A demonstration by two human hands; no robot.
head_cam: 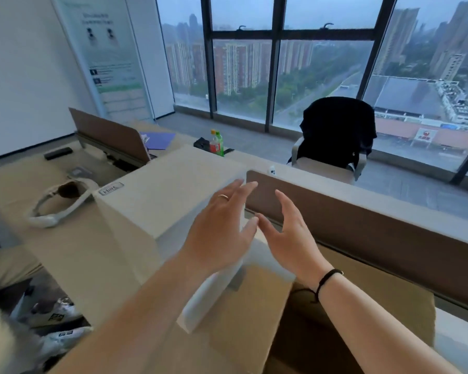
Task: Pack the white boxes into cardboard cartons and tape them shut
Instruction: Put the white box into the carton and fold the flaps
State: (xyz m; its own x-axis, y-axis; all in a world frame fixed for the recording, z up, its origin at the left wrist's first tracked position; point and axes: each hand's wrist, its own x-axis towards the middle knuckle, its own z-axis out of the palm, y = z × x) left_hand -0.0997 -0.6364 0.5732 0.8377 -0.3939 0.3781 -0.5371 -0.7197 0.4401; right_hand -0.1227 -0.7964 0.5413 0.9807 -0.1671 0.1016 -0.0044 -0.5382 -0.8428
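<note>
Presently, notes from beside the desk, clock directions read on the head view:

Left hand (222,233): centre of view, fingers straight and spread, a ring on one finger; palm hovers over the top right corner of the large white box, gripping nothing. Whether it touches the box, I cannot tell.

Right hand (289,236): just at 3 o'clock of the left, fingers straight and apart, holding nothing; its thumb meets the left thumb tip. Black band on the wrist.

Large white box (157,195): at 10 o'clock of the hands, upright on the desk, a small label at its top left edge.

Slim white box (211,298): at 6 o'clock under the left forearm, tilted, resting against the cardboard carton.

Cardboard carton (254,319): at 5 o'clock, open, a flap folded out to the right.

White headset (57,206): at 9 o'clock on the desk.

Brown divider (362,238): at 3 o'clock, behind the right hand.

Drink bottles (216,144): at 12 o'clock, behind the large box.

Office chair (335,136): at 1 o'clock, a dark garment draped over it, by the window.
</note>
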